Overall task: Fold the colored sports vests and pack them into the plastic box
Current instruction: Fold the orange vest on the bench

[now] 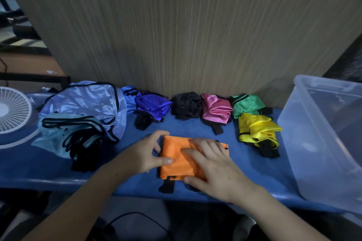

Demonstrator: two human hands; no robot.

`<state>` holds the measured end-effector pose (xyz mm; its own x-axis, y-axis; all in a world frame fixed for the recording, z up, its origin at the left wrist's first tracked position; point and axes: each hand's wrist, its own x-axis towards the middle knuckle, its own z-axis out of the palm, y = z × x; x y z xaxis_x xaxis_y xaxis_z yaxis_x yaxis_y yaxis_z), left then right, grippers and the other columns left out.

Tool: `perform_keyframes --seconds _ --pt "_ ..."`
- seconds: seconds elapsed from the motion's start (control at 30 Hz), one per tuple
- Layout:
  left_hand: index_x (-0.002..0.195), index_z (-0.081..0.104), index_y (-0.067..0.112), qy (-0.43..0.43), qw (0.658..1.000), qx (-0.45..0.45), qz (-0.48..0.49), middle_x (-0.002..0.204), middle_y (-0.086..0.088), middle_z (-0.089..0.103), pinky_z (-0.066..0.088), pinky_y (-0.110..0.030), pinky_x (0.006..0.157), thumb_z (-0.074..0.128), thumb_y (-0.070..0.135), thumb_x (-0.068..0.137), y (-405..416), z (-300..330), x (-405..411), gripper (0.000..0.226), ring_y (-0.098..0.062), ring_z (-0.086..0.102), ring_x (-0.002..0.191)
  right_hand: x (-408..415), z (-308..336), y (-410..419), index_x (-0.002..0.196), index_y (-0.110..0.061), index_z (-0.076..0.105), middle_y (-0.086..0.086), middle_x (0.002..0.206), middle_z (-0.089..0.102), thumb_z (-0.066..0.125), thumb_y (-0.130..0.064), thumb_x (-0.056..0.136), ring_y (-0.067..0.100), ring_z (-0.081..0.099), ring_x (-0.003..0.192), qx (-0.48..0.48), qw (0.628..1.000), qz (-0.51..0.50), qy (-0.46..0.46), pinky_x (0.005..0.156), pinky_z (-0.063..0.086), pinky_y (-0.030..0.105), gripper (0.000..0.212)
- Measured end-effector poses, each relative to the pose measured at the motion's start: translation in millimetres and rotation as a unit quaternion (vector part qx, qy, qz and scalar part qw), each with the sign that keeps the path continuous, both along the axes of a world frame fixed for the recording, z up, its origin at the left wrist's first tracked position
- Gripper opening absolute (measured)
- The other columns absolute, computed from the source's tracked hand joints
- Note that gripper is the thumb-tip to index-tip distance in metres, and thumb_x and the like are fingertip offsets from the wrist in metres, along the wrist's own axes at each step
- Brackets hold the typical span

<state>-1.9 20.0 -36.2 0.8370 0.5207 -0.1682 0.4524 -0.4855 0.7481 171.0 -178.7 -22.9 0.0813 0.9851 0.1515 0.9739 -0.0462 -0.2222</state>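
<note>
An orange vest point(176, 154), folded into a small rectangle, lies on the blue table point(254, 170) near its front edge. My left hand point(146, 152) touches its left edge, thumb and fingers spread around that side. My right hand point(212, 170) lies flat on top of it, fingers straight, pressing it down. A clear plastic box point(321, 137) stands at the right end of the table and looks empty. Bundled vests sit along the back: purple point(152, 106), black point(186, 107), pink point(215, 111), green point(246, 104), yellow point(256, 131).
A loose heap of pale blue vests point(84, 115) with black trim covers the left part of the table. A white fan point(11, 111) stands at the far left. A wood-grain panel point(186, 25) rises behind the table. A cable point(137, 221) runs below the front edge.
</note>
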Motion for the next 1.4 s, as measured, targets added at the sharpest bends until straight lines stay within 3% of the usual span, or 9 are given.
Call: perform_keyframes --seconds 0.1,0.27,0.4,0.57,0.67,0.77,1.07,1.23,1.4 --pt "0.126 0.042 0.06 -0.008 1.0 -0.023 -0.017 0.105 0.001 0.058 0.054 -0.024 0.052 0.08 0.051 0.072 -5.3 2.2 0.4 0.067 -0.012 0.066 0.069 -5.4 -9.1 0.0 0.149 -0.034 0.031 0.0 0.155 0.028 0.041 -0.074 0.084 0.024 0.021 0.147 -0.032 0.999 -0.001 -0.019 0.122 0.013 0.051 0.077" --pt "0.12 0.051 0.054 -0.022 0.999 -0.034 -0.034 0.101 -0.001 0.061 0.056 -0.028 0.055 0.081 0.032 0.082 -4.5 2.0 4.1 0.054 -0.025 0.068 0.066 -1.4 -14.1 3.8 0.15 -0.032 0.03 0.002 0.155 0.03 0.047 -0.07 0.08 0.027 0.025 0.145 -0.046 0.998 0.005 -0.048 0.12 0.016 0.052 0.081" --pt "0.116 0.053 0.051 -0.034 0.997 0.044 -0.048 0.098 0.005 0.061 0.046 -0.016 0.061 0.08 0.031 0.082 -6.4 1.5 10.3 0.048 -0.003 0.055 0.058 6.6 -16.3 2.4 0.15 -0.032 0.033 0.002 0.153 0.035 0.047 -0.067 0.085 0.027 0.032 0.143 -0.034 0.998 0.004 -0.056 0.118 0.023 0.052 0.075" --pt "0.12 0.056 0.047 -0.049 0.99 0.125 -0.047 0.096 0.015 0.049 0.047 -0.025 0.081 0.071 0.036 0.089 -21.6 0.0 27.3 0.037 -0.003 0.053 0.078 32.2 -14.9 0.3 0.15 -0.034 0.034 0.001 0.155 0.037 0.045 -0.062 0.091 0.031 0.034 0.144 -0.047 0.996 -0.023 -0.076 0.116 0.029 0.058 0.067" --pt "0.127 0.054 0.046 -0.06 0.988 0.138 -0.041 0.097 0.025 0.046 0.043 -0.019 0.081 0.066 0.037 0.093 -29.2 -4.1 41.0 0.037 -0.001 0.052 0.084 42.6 -11.7 -2.0 0.148 -0.033 0.041 0.001 0.154 0.042 0.064 -0.053 0.088 0.035 0.04 0.141 -0.051 0.993 -0.051 -0.089 0.113 0.034 0.059 0.068" --pt "0.133 0.051 0.046 -0.074 0.986 0.142 -0.037 0.101 0.034 0.042 0.038 -0.012 0.078 0.062 0.04 0.096 -34.9 -9.9 55.7 0.04 0.004 0.053 0.088 50.6 -8.1 -4.5 0.147 -0.033 0.045 0.002 0.153 0.045 0.067 -0.049 0.087 0.035 0.044 0.138 -0.047 0.99 -0.089 -0.099 0.108 0.038 0.056 0.066" --pt "0.142 0.047 0.038 -0.078 0.985 0.152 -0.025 0.118 0.025 0.041 0.043 -0.021 0.093 0.057 0.039 0.099 -41.1 -16.6 73.1 0.044 0.0 0.046 0.099 69.1 -1.4 -7.1 0.158 -0.038 0.019 -0.006 0.167 0.009 0.054 -0.056 0.095 0.025 0.004 0.155 -0.102 0.991 -0.087 -0.029 0.124 0.008 0.048 0.075" --pt "0.145 0.043 0.041 -0.075 0.986 0.142 -0.047 0.12 0.025 0.043 0.043 -0.022 0.096 0.057 0.043 0.098 -40.3 -13.4 63.1 0.048 0.0 0.049 0.104 60.6 4.4 -10.3 0.157 -0.042 0.01 -0.012 0.167 -0.004 0.018 -0.095 0.069 0.017 -0.012 0.154 -0.113 0.991 -0.078 -0.012 0.124 -0.005 0.048 0.104" --pt "0.143 0.045 0.041 -0.094 0.984 0.145 -0.05 0.123 0.021 0.048 0.044 -0.026 0.099 0.059 0.042 0.097 -32.7 -10.1 45.2 0.048 -0.001 0.053 0.105 40.4 13.5 -5.3 0.157 -0.042 0.016 -0.016 0.166 0.001 -0.002 -0.094 0.071 0.012 -0.011 0.154 -0.059 0.997 -0.053 0.0 0.124 -0.006 0.044 0.103"
